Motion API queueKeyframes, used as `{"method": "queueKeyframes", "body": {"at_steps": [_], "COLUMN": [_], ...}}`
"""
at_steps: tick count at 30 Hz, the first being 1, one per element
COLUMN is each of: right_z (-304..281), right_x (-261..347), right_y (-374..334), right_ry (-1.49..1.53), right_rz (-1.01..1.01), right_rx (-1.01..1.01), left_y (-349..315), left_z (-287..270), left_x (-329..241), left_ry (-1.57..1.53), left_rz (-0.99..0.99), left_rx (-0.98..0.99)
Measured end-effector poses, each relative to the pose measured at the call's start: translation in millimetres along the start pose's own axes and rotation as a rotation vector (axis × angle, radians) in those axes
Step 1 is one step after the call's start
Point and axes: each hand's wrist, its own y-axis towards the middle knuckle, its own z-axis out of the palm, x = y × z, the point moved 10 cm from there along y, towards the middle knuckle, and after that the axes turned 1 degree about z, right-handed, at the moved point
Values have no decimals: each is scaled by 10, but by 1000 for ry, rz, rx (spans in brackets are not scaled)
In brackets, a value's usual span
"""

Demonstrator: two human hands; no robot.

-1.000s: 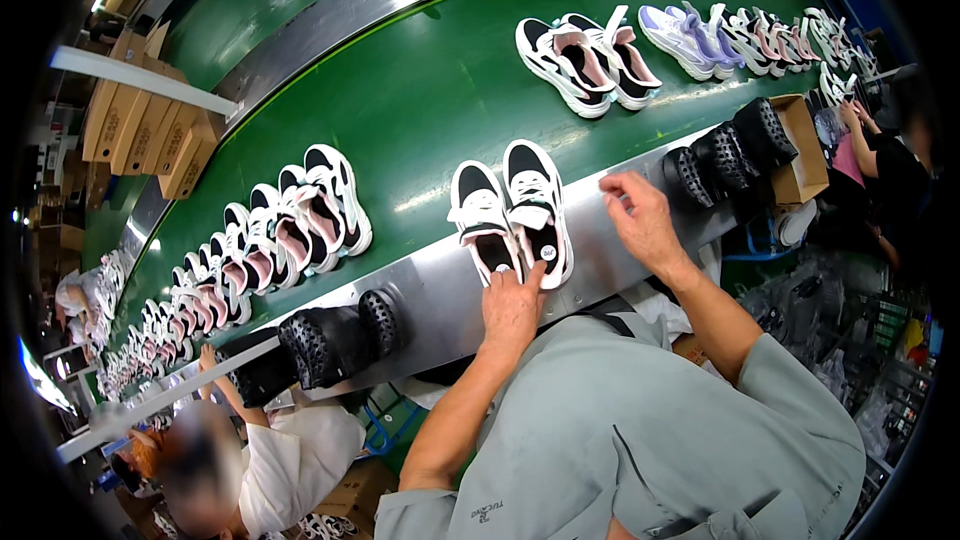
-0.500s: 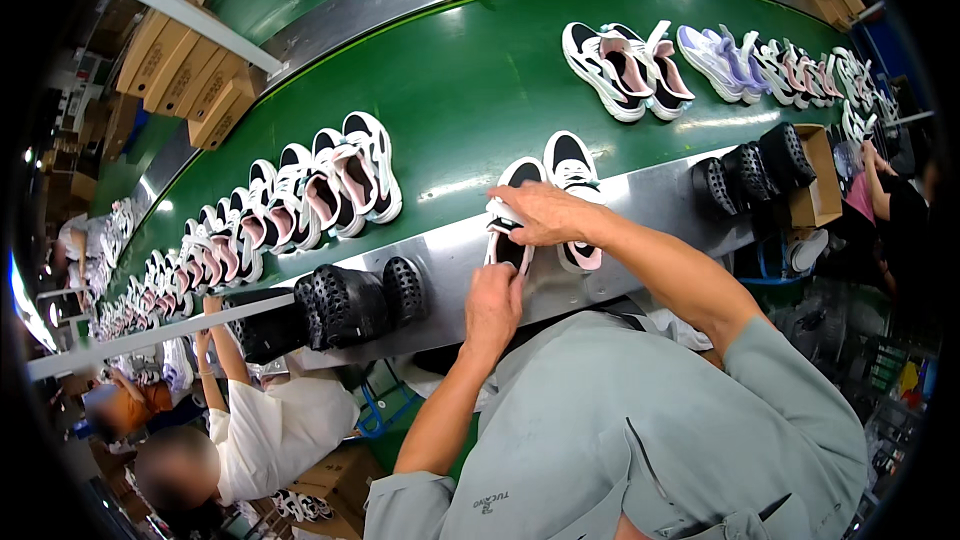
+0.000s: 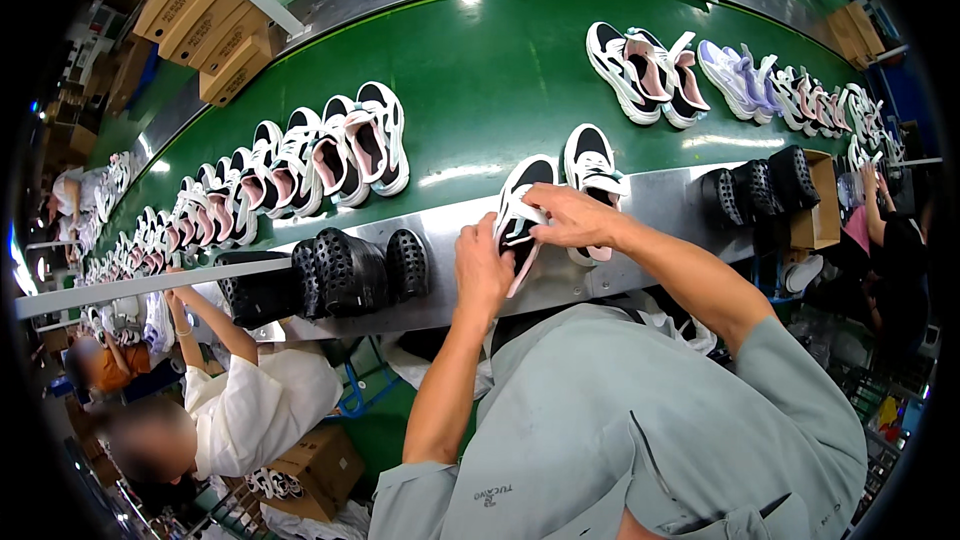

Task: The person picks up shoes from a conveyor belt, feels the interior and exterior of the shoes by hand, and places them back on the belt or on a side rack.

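A white and black sneaker (image 3: 524, 176) with pink lining lies in front of me, toe pointing away, on the metal edge where it meets the green belt. My left hand (image 3: 484, 262) grips its left side near the collar, thumb close to the opening. From the right, my right hand (image 3: 578, 217) reaches over the shoe, its bent fingers closed on the white strap across the instep. The matching sneaker (image 3: 592, 162) stands just to the right, behind my right hand, and neither hand appears to hold it. My fingers partly hide the shoe's opening.
Rows of sneakers (image 3: 375, 140) stand on the green belt (image 3: 480, 70) to the left, more pairs (image 3: 640, 75) at the far right. Black studded forms (image 3: 345, 275) sit on the metal ledge at left, others (image 3: 750, 185) beside a carton (image 3: 822, 202) at right. Co-workers sit on both sides.
My left hand has moved from the heel up along the shoe's left side. My right hand stays at the strap, its fingers slightly lower. The view has shifted a little.
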Motion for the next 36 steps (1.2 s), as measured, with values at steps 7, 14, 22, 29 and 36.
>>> {"method": "queueKeyframes", "body": {"at_steps": [7,14,22,29,36], "right_z": [-16,180,138,96,361], "right_x": [-312,-599,-478,-267,-60], "right_y": [-69,-237,-152,-241,-233], "right_ry": [73,365,206,265,428], "right_rz": [195,288,234,140,135], "right_rx": [8,-64,-150,-155,55], "left_y": [-108,-279,-324,-523,-1091], "left_z": [-140,83,238,39,729], "left_x": [-542,-508,-582,-287,959], "left_ry": [121,225,325,134,-599], "left_rz": [511,691,755,410,-973], "left_rx": [-104,196,208,116,581]}}
